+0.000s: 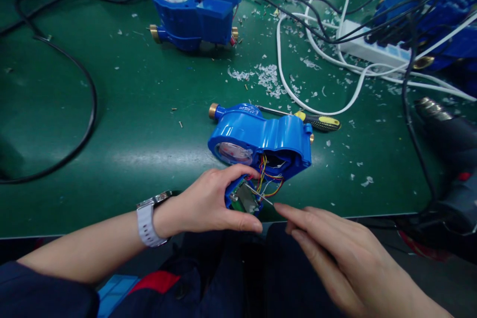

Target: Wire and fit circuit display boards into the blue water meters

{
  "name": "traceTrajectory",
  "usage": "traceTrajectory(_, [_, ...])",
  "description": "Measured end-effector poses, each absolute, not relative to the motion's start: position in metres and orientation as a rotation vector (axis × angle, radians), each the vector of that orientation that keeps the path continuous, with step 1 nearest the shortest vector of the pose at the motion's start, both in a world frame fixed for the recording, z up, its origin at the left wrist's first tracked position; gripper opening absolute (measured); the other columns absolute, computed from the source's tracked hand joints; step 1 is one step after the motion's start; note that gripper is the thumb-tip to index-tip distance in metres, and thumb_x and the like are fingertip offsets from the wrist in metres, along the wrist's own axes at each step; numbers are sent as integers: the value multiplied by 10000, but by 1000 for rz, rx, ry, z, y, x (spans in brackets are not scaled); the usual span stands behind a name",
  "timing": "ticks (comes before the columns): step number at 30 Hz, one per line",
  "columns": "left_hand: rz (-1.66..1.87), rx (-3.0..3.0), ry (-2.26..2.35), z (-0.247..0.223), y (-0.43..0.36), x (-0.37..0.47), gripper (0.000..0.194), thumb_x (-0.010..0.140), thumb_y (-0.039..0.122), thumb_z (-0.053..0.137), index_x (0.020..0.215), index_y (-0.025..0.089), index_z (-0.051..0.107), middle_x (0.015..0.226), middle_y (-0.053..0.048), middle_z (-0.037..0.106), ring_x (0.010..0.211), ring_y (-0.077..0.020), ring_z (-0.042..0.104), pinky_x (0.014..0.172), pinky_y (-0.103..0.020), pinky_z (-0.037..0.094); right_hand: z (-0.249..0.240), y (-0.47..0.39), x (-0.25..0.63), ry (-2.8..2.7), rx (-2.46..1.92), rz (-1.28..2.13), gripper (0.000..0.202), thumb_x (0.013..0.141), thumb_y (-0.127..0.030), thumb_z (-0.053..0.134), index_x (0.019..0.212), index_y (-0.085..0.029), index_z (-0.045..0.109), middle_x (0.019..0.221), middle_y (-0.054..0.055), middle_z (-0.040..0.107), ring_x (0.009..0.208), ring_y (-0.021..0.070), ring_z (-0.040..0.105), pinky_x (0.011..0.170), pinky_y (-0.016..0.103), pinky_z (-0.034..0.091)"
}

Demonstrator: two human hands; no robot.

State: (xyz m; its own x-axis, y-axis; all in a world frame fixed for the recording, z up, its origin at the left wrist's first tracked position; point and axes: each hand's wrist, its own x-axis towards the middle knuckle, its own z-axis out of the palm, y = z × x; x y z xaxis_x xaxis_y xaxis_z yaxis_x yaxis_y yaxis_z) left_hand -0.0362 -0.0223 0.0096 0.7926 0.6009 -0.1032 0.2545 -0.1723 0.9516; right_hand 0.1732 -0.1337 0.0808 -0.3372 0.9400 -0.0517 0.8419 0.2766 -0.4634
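My left hand [208, 203] is closed round a small blue housing with a circuit board [244, 198] and a grey display inside. Thin red, yellow and white wires [264, 171] run from it into the open compartment of a blue water meter [257, 131], which lies just beyond my fingers. My right hand [328, 243] pinches a slim metal tool [265, 199], whose tip reaches over the board; its handle is hidden in the hand. Behind the meter lies a screwdriver [320, 121] with a yellow and black handle.
Another blue water meter [175, 5] stands at the back. A white cable [281, 69] loops by a power strip [376, 49] at right, near more blue meters. Black cables [91, 94], white scraps [270, 79] and small screws lie about. A dark power tool [443, 129] is at far right.
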Motion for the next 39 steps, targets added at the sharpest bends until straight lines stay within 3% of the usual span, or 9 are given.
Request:
traceTrajectory(4, [341, 1784, 684, 9, -23, -37, 668, 674, 553, 782, 1180, 173, 569, 1043, -81, 728, 875, -244, 689, 742, -333, 513, 82, -131, 172, -2403, -1684, 550, 332, 969, -148, 392, 1255, -212, 547, 940, 38, 669, 659, 142, 677, 523, 239, 533])
traceTrajectory(7, [336, 1799, 695, 9, -23, -37, 657, 681, 555, 774, 1181, 179, 574, 1022, -71, 727, 849, -233, 684, 723, -322, 512, 83, -130, 170, -2484, -1676, 439, 381, 944, -98, 368, 1268, -171, 555, 906, 49, 663, 592, 141, 660, 481, 242, 517])
traceTrajectory(17, [355, 1757, 701, 10, -24, -37, 668, 685, 540, 782, 1195, 167, 564, 1089, -89, 711, 944, -258, 673, 770, -337, 505, 82, -138, 154, -2577, -1677, 176, 406, 879, -40, 378, 1216, -76, 602, 903, 95, 682, 609, 161, 680, 461, 239, 550])
traceTrajectory(28, [341, 1778, 718, 9, -27, -37, 703, 666, 556, 791, 1201, 169, 550, 1070, -90, 710, 904, -260, 675, 748, -341, 492, 80, -146, 151, -2511, -1648, 126, 390, 901, -26, 386, 1238, -54, 580, 937, 108, 709, 719, 160, 690, 637, 231, 579])
traceTrajectory(34, [349, 1790, 729, 7, -28, -37, 744, 658, 592, 781, 1221, 169, 541, 1098, -108, 700, 951, -291, 670, 777, -369, 494, 78, -147, 148, -2562, -1703, 87, 388, 912, -49, 378, 1241, -47, 583, 901, 99, 699, 638, 168, 671, 494, 254, 537])
traceTrajectory(39, [346, 1812, 740, 5, -29, -36, 770, 650, 625, 769, 1223, 165, 536, 1090, -110, 704, 941, -286, 677, 775, -364, 499, 77, -150, 144, -2656, -1736, 12, 461, 874, -31, 396, 1317, -49, 523, 915, 97, 685, 650, 166, 658, 465, 253, 492])
